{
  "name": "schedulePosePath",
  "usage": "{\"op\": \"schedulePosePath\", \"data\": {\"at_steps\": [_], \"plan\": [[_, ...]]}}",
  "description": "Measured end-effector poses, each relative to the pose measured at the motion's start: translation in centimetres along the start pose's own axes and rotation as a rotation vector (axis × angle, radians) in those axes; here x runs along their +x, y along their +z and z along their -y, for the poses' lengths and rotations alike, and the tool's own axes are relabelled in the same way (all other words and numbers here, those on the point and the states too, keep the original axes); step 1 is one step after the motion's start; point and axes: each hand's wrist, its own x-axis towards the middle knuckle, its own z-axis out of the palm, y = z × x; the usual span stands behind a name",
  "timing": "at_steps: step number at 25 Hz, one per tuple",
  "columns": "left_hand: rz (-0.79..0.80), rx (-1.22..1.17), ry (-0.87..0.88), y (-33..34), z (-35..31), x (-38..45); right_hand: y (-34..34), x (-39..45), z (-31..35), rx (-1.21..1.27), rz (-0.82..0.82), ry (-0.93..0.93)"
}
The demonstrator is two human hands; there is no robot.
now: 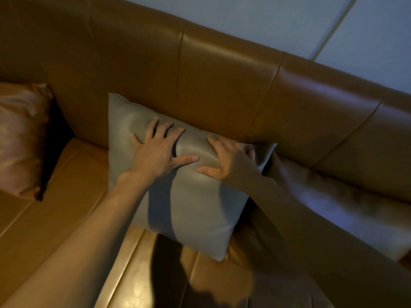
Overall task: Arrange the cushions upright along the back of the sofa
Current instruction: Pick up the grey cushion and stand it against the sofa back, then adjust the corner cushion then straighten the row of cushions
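Observation:
A grey cushion [189, 210] leans upright against the brown leather sofa back [222, 85], in the middle of the seat. My left hand [158, 150] lies flat on its upper face with the fingers spread. My right hand [226, 161] presses the cushion's upper right part, fingers spread and the fingertips partly over its top edge. A copper-brown cushion [20, 138] stands against the back at the far left. To the right, a brown cushion [333, 201] lies slanted behind my right forearm, which hides part of it.
The sofa seat [66, 196] runs from the left edge toward the front, with seams between its panels. A pale wall [289, 21] rises behind the sofa back. Shadows of my arms fall on the seat in front of the grey cushion.

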Motion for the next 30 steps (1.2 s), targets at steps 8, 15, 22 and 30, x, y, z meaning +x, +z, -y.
{"op": "schedulePosePath", "data": {"at_steps": [8,15,22,30], "plan": [[-0.070,-0.132,-0.077,-1.2,-0.1,-0.4,-1.6,0.0,2.0,-0.016,-0.071,0.029],[-0.190,-0.624,-0.390,-4.0,4.8,-2.2,-2.3,2.2,7.5,0.094,-0.138,-0.226],[-0.354,-1.262,-0.823,-4.9,17.0,-2.4,0.4,9.9,19.4,0.412,-0.044,-0.380],[-0.611,-1.109,-1.398,-1.5,38.4,-5.4,7.0,21.4,34.3,0.569,0.323,-0.180]]}}
